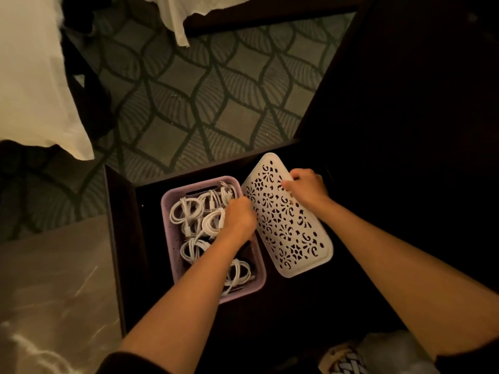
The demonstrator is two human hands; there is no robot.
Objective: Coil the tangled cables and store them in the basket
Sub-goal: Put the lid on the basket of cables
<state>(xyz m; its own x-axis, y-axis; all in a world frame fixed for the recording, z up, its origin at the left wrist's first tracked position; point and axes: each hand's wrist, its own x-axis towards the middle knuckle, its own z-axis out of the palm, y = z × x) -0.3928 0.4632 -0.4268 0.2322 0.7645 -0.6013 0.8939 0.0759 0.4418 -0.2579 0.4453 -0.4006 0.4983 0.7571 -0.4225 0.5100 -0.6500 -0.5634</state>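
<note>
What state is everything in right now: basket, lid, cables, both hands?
Basket: open, holding cables.
Cables: coiled, lying inside the basket.
Lid: off, beside the basket.
Left hand: down in the basket; grip unclear.
Right hand: gripping the lid's far edge.

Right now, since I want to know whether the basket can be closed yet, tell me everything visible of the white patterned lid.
The white lid is a rounded rectangle, plastic by its look, pierced all over with floral and scroll cut-outs inside a plain rim. It sits off the purple basket, to its right on the dark surface, turned diagonally, its long left edge close beside the basket's rim. The right hand grips its far end; whether it is lifted cannot be told.
</note>
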